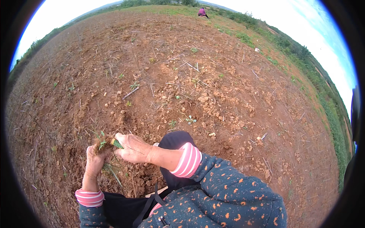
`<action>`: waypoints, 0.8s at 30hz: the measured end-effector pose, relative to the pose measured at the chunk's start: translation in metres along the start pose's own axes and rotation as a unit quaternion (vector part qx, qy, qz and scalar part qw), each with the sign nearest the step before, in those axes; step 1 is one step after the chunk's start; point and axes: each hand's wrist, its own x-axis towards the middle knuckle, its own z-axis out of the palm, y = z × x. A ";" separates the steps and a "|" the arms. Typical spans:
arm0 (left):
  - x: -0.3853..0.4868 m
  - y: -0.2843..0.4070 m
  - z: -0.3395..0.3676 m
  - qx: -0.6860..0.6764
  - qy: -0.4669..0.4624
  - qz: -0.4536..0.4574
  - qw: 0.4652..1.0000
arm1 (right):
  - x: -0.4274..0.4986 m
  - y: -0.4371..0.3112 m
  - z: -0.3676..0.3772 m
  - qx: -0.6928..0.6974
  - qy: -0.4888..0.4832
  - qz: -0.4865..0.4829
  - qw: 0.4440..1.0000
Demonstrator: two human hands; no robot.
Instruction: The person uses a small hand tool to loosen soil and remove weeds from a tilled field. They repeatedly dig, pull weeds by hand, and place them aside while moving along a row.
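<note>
At the lower left, my left hand point(96, 159) is closed around a small clump of green weeds point(102, 142) with soil and dry roots. Long green blades hang below the hand. Close on its right, my right hand point(133, 148) grips a small thing with a green and yellow ribbed surface point(116, 143); its kind cannot be told, as the fingers cover part of it. Both hands are just above the loose reddish soil point(142, 178), in front of my knees in dark trousers.
Clods, dry stalks point(131, 93) and small green seedlings point(190, 120) dot the sloping field. A white object point(257, 50) lies farther up on the right. A person in a purple top point(202, 11) is low to the ground in the distance. Green bushes point(302, 54) line the right edge.
</note>
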 end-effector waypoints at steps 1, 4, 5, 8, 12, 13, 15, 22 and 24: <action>0.001 0.000 0.001 0.000 0.008 0.001 1.000 | 0.000 0.000 0.000 -0.008 0.006 -0.008 1.000; 0.003 -0.002 0.000 0.010 0.033 -0.001 0.999 | -0.002 0.000 0.000 -0.021 0.011 0.001 1.000; 0.004 -0.003 -0.001 0.021 0.045 -0.018 0.999 | -0.002 0.000 0.001 -0.022 0.014 0.004 1.000; 0.005 -0.007 -0.004 -0.098 0.139 -0.082 0.982 | -0.003 -0.001 0.002 -0.012 0.020 0.017 1.000; 0.006 -0.010 0.001 -0.160 0.147 -0.098 0.971 | -0.004 -0.002 0.000 -0.021 0.013 0.017 1.000; 0.007 -0.011 0.006 -0.191 0.145 -0.104 0.965 | -0.005 -0.003 0.000 -0.022 0.013 0.010 1.000; 0.009 -0.009 0.014 -0.221 0.139 -0.136 0.956 | -0.006 -0.005 0.000 -0.023 0.014 -0.001 1.000; 0.012 -0.004 0.029 -0.285 0.159 -0.225 0.918 | -0.014 -0.012 0.014 -0.023 0.015 -0.059 0.998; 0.013 -0.007 0.028 -0.296 0.176 -0.221 0.912 | -0.015 -0.012 0.018 -0.029 0.016 -0.065 0.997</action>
